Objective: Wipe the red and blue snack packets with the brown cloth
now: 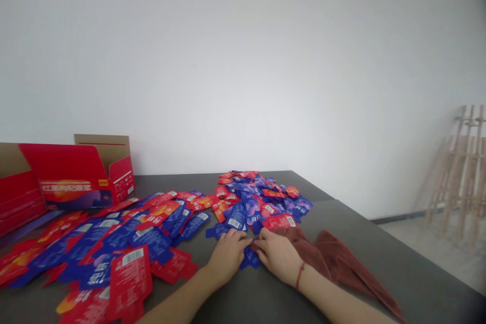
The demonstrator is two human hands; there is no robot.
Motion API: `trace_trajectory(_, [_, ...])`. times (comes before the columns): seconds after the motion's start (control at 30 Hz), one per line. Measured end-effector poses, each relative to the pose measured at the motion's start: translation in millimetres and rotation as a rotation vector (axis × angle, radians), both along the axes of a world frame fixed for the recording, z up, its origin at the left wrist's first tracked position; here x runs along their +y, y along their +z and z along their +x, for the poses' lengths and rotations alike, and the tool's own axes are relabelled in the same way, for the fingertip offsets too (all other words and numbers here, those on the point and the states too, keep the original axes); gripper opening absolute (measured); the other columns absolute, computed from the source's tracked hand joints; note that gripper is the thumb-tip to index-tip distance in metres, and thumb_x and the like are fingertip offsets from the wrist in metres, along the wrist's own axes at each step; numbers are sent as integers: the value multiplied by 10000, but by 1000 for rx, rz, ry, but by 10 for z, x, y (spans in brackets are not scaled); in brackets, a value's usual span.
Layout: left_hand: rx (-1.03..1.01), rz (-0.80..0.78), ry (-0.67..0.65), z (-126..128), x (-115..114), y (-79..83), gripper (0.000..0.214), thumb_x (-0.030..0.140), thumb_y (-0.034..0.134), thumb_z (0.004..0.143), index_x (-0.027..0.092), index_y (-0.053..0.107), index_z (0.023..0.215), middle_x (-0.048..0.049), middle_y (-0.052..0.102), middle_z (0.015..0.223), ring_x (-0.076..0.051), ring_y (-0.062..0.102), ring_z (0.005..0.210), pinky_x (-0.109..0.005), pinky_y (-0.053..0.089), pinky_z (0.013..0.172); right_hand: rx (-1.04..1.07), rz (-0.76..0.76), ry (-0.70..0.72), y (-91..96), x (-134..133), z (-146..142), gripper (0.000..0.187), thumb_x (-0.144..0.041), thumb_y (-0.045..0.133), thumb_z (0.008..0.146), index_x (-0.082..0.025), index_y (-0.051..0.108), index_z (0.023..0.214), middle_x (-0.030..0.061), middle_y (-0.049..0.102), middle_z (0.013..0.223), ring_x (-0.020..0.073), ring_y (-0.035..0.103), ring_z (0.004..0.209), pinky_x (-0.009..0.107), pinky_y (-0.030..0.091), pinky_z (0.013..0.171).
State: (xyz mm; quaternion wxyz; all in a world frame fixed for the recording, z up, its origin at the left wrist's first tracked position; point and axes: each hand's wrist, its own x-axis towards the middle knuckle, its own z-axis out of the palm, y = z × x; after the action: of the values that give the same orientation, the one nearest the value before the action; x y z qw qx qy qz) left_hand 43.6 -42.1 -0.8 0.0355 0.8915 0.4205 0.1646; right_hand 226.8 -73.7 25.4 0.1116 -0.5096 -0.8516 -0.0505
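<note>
A blue spouted pouch [249, 259] lies flat on the dark table, partly hidden under both hands. My left hand [229, 254] rests at its left side with bent fingers closed on its edge. From the right, my right hand [280, 257] leans over the same pouch, its fingers bunched on a corner of a brown cloth [339, 263]. A little of the cloth shows at the right fingertips, against the pouch. The rest of it trails rightward behind the wrist, crumpled on the table. A thin red cord circles the right wrist.
Left of me spreads a loose pile of red and blue pouches [131, 263]. Another mixed heap [261, 195] lies just beyond my hands. An open red carton [72, 172] stands at the back left, against the white wall. Wooden racks [457, 177] lean at the far right.
</note>
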Motion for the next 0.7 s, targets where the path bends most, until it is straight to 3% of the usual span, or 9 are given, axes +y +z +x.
trace_trajectory(0.17, [-23,2,8,1,-18,-1,402,84,416,860,237,573,1196,-41,589,1208,-231,472,1124,-354,379,912,-4,-17,136,-22,-104,-153,240,-246,434,923,-207,669,953,40,592,967,165,580,886,249,415,752])
trace_trajectory(0.33, [-46,20,-33,7,-17,-21,387,65,411,862,219,613,1155,-47,604,1173,-228,485,1111,-348,384,917,-4,-38,50,-37,-227,85,215,-218,459,907,-241,670,939,25,604,957,167,596,871,248,419,727])
trace_trajectory(0.53, [-57,3,-53,12,-1,-4,407,66,412,858,230,629,1161,-56,607,1171,-244,493,1109,-369,399,893,-37,23,-201,28,45,208,279,-235,410,939,-208,686,971,73,614,957,182,609,794,273,428,679])
trace_trajectory(0.6, [-56,-17,-55,9,-1,-3,413,67,410,854,232,621,1168,-55,604,1183,-243,492,1115,-370,401,902,-36,20,-196,48,140,144,283,-237,415,932,-198,696,941,78,613,953,182,608,794,273,424,681])
trace_trajectory(0.7, [-69,-23,-17,1,-1,-24,473,65,421,829,226,542,1257,-53,576,1240,-235,465,1160,-373,378,959,-38,-5,-68,46,154,4,267,-238,437,908,-202,701,920,62,605,938,173,598,812,265,416,706])
